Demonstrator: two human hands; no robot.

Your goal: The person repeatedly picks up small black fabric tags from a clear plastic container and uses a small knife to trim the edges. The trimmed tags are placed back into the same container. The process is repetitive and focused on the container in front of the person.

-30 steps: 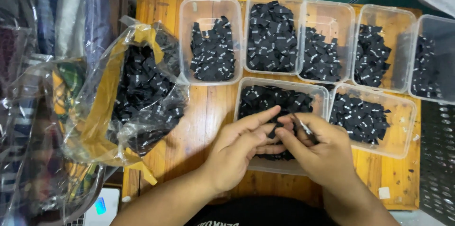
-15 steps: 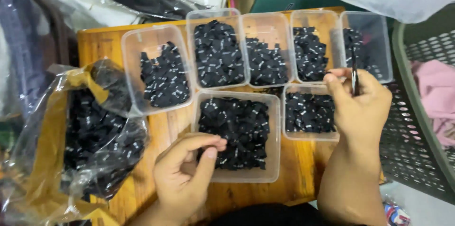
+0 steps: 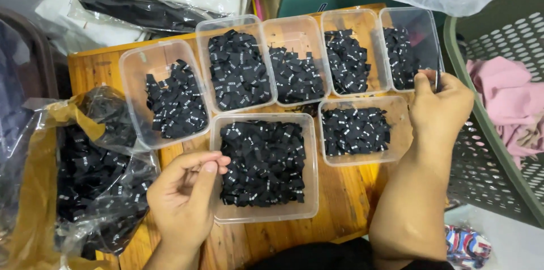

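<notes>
1. The sorting looks well advanced, by my reckoning: seven clear plastic tubs on the wooden table [image 3: 340,202] each hold a heap of small black fabric labels, yet the crinkled plastic bag [image 3: 96,173] at the left is still bulging with loose ones, so plenty is left.
2. The left hand [image 3: 184,199] sits at the near edge of the big front tub [image 3: 263,171], fingers curled loosely with thumb meeting forefinger; whether it pinches a label I cannot tell.
3. The right hand [image 3: 439,103] is closed around thin dark tweezers [image 3: 437,80], poised at the rim of the far-right tub [image 3: 409,49].
4. The labels are soft, folded, matte black with tiny white marks; the tubs are thin, glossy, round-cornered.
5. A grey perforated basket [image 3: 498,134] holding pink cloth stands to the right.
</notes>
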